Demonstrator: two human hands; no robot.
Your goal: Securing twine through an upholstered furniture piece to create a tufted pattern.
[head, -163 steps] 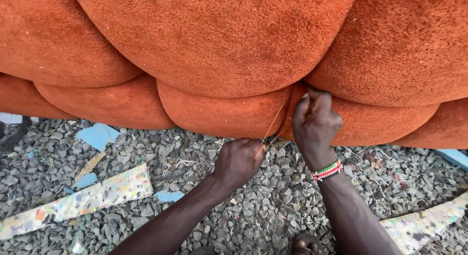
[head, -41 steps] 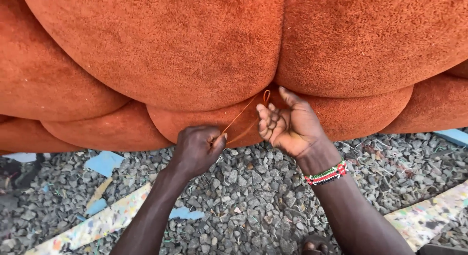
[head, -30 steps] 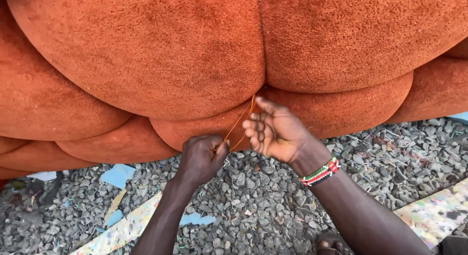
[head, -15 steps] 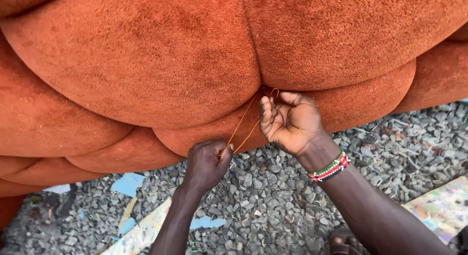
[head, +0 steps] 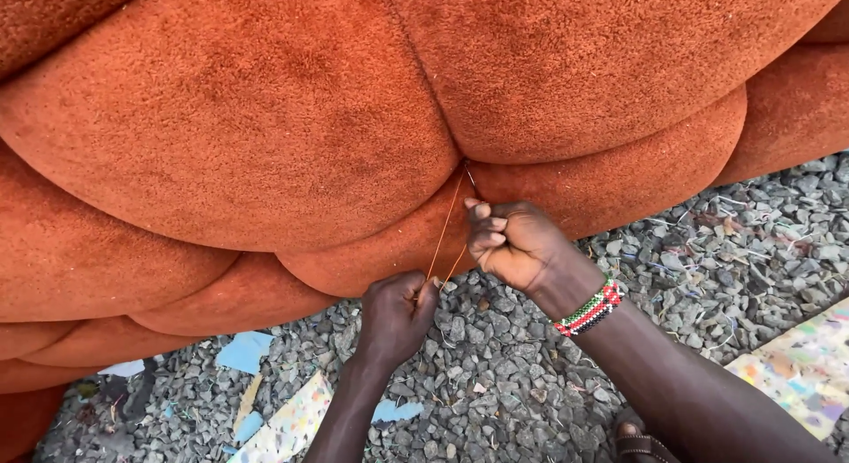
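Under orange cushion (head: 265,145), L hand (head: 395,313) & R hand (head: 513,244) both pinch taut thread (head: 445,237) (over gravel (head: 707,251)).

Grey gravel ground (head: 707,251); orange cushion (head: 265,162) resting on it; blue scraps (head: 243,350), patterned strips (head: 287,423) scattered.

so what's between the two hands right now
In the head view, thin orange thread runs between the left hand and right hand, up to the cushion seam; behind the gap show orange upholstery and grey gravel.
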